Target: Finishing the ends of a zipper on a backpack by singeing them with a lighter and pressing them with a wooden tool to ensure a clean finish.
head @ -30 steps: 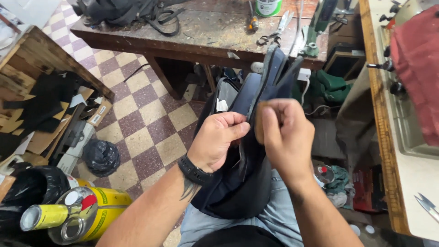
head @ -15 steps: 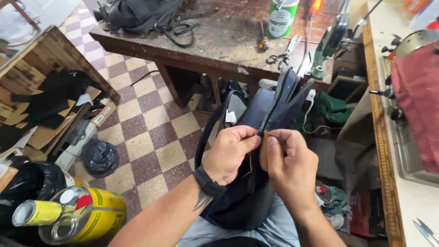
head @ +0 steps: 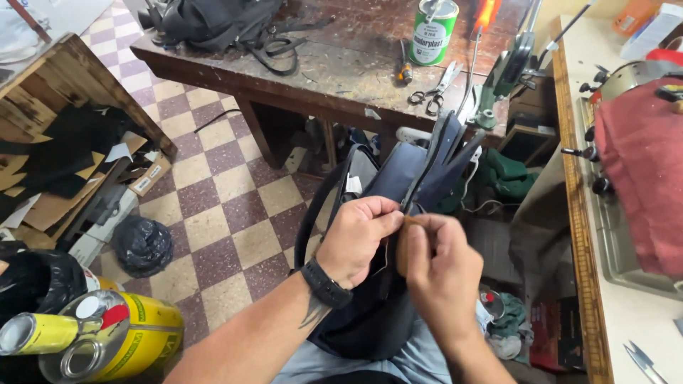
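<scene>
The dark navy bag [head: 388,213] sits in the lower middle of the frame, resting on the person's lap, with both hands [head: 398,249] meeting on its front edge. Open room lies to the left, where the checkered floor [head: 220,206] is bare between the bag and the wooden crate [head: 78,78] at the upper left. To the right the space is tight: the pale counter [head: 640,320] with the sewing machine under a red cloth [head: 640,185] runs down the right edge, and cluttered shelves sit just beside the bag. Above, the worn wooden counter [head: 341,71] crosses the top of the frame, carrying a green can [head: 435,30], scissors [head: 432,89] and a black bag [head: 213,21].

The navy bag's long axis runs from the lower middle up toward the upper right, its straps and open top pointing at the wooden counter's edge.

The left hand [head: 359,238] comes in from the lower left, wrist banded by a black watch [head: 325,283], fingers curled and pinching the bag's edge. The right hand [head: 441,267] comes up from the bottom, closed around a small wooden-handled tool [head: 404,242] pressed against the same edge. 2 yellow cans [head: 107,334] lie at the lower left.
</scene>
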